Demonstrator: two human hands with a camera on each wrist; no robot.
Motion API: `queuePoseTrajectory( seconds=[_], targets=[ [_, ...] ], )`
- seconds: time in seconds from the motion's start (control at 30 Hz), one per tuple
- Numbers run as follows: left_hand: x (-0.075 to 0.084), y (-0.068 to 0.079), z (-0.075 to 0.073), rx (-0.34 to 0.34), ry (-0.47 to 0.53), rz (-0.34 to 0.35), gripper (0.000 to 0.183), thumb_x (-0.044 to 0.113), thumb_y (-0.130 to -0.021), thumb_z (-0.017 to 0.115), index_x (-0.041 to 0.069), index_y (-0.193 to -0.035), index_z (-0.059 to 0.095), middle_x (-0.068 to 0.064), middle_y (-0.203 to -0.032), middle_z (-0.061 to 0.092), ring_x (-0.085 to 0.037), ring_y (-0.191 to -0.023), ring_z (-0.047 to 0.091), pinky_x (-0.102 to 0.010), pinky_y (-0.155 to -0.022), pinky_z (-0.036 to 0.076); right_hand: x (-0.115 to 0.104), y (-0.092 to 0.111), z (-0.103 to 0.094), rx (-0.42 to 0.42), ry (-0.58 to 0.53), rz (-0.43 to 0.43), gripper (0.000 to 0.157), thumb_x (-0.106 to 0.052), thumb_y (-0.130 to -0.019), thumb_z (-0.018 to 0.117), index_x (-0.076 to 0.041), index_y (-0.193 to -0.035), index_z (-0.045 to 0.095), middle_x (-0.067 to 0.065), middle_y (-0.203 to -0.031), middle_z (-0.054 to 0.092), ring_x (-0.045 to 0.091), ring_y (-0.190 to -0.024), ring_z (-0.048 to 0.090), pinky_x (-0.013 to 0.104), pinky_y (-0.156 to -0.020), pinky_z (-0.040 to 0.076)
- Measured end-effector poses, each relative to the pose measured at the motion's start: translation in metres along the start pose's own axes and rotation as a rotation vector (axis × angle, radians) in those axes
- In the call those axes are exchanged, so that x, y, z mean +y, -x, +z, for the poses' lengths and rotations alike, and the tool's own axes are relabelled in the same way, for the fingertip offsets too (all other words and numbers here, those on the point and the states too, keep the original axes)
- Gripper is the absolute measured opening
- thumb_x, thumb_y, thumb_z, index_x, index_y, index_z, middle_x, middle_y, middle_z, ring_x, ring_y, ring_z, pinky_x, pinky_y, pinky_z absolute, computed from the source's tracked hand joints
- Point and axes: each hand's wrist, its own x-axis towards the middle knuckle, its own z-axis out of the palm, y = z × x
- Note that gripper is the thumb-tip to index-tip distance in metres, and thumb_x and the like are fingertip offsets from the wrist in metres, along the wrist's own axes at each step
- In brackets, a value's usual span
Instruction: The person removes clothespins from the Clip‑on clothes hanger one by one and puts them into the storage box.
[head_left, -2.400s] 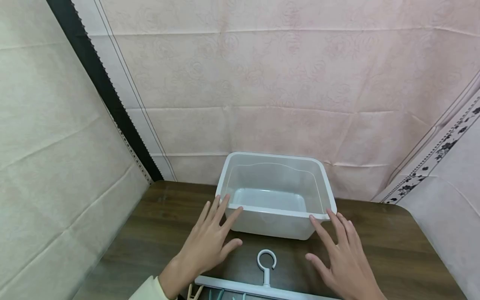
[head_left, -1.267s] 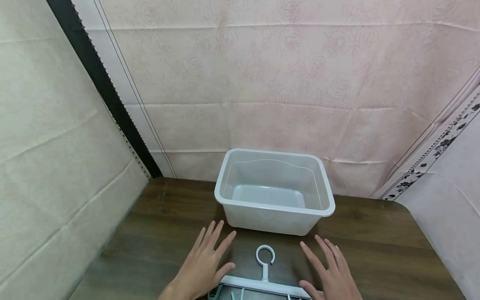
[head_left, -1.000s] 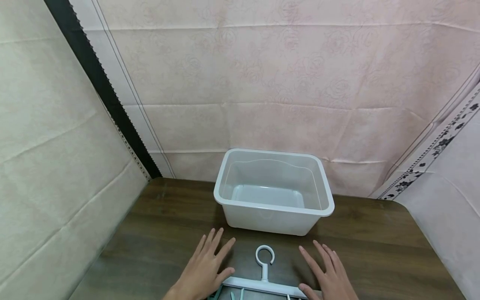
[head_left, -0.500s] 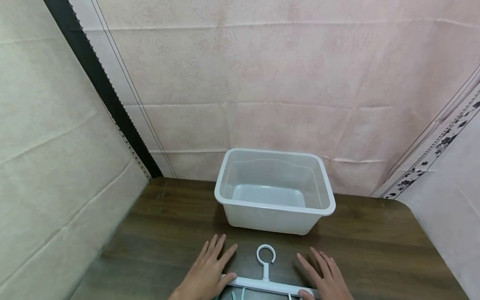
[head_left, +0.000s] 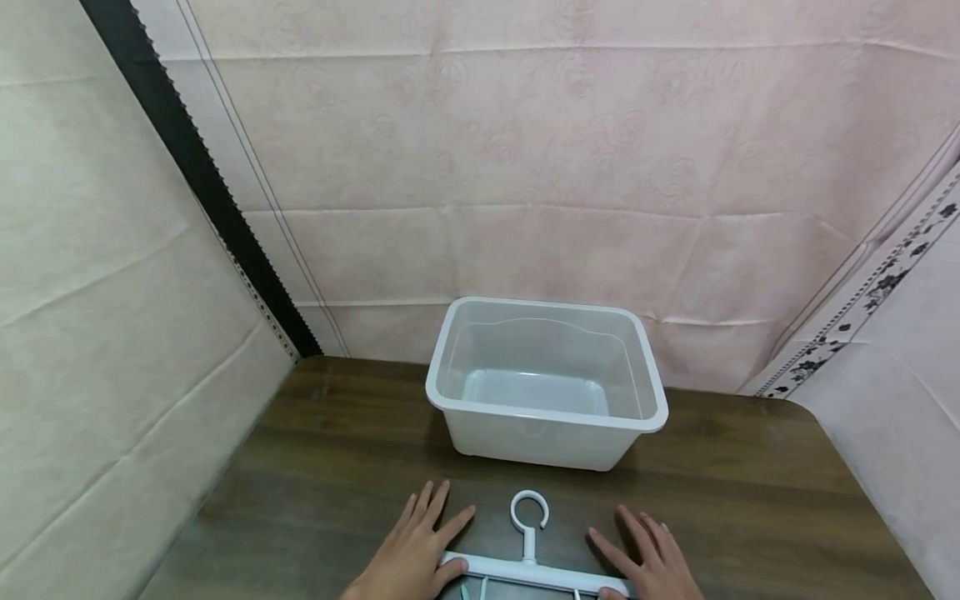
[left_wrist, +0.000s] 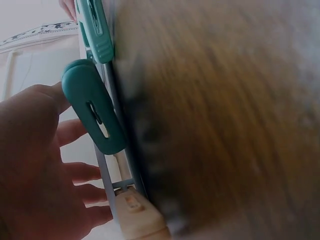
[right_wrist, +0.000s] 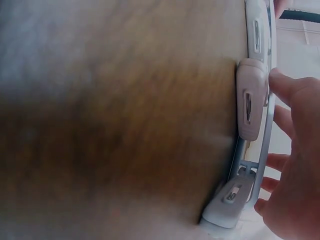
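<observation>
A pale clip hanger [head_left: 534, 575] with an open round hook lies at the near edge of the head view, its lower part cut off. My left hand [head_left: 412, 550] lies with spread, straight fingers at its left end, thumb over the bar. At the right end rests my right hand [head_left: 651, 560], fingers spread, its thumb at the bar. The left wrist view shows a teal clip [left_wrist: 82, 95] and a beige clip [left_wrist: 140, 212] on the frame. The right wrist view shows a whitish clip [right_wrist: 242, 125] and a greyish one [right_wrist: 222, 207].
A whitish plastic tub [head_left: 547, 433] with nothing in it stands beyond the hook on the dark wooden table [head_left: 300, 467]. Pale patterned cloth [head_left: 525, 167] hangs behind it, and more cloth closes off both sides.
Both hands have drawn back from the tub's front rim toward me, down to the hanger's bar. The tub stays where it was.
</observation>
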Motion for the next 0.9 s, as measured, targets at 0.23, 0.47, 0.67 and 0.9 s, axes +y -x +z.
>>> queuePoseTrajectory(
  seconds=[0.23,0.47,0.67,0.9],
  targets=[
    [-0.0052,0.0007,0.0039,-0.019,0.008,0.023,0.059,0.048,-0.099,0.058,0.025,-0.151,0.047,-0.028,-0.158,0.023,-0.053,-0.142,0.019,-0.067,-0.107,0.025,0.0018,0.0007,0.0008,0.018,-0.024,-0.056,0.049,-0.055,-0.085,0.071,-0.038,-0.131,0.067,0.016,-0.141,0.05,0.039,-0.113,0.052,0.062,-0.082,0.044],
    [-0.0063,0.0002,0.005,-0.039,0.019,0.058,0.053,0.043,-0.095,0.066,0.027,-0.144,0.057,-0.029,-0.158,0.022,-0.054,-0.142,0.019,-0.068,-0.105,0.027,0.0035,-0.0015,-0.0022,-0.004,-0.129,-0.07,0.028,-0.046,-0.085,0.076,-0.04,-0.112,0.077,0.016,-0.14,0.05,0.041,-0.114,0.05,0.066,-0.079,0.043],
    [-0.0055,-0.0021,0.006,-0.038,0.061,0.083,0.046,0.031,-0.091,0.073,0.025,-0.136,0.065,-0.028,-0.159,0.02,-0.053,-0.142,0.018,-0.066,-0.106,0.026,0.0043,-0.0008,-0.0046,-0.022,-0.263,-0.037,0.023,-0.042,-0.084,0.078,-0.04,-0.108,0.079,0.016,-0.139,0.052,0.039,-0.118,0.042,0.061,-0.093,0.035],
    [-0.004,-0.0025,0.005,-0.047,0.134,0.059,0.039,0.022,-0.091,0.074,0.025,-0.129,0.07,-0.021,-0.161,0.02,-0.046,-0.144,0.02,-0.062,-0.106,0.03,0.0095,-0.0034,-0.0009,0.048,-0.252,-0.158,0.023,-0.043,-0.084,0.079,-0.034,-0.104,0.081,0.018,-0.136,0.054,0.033,-0.121,0.036,0.022,-0.111,0.002]
  ],
)
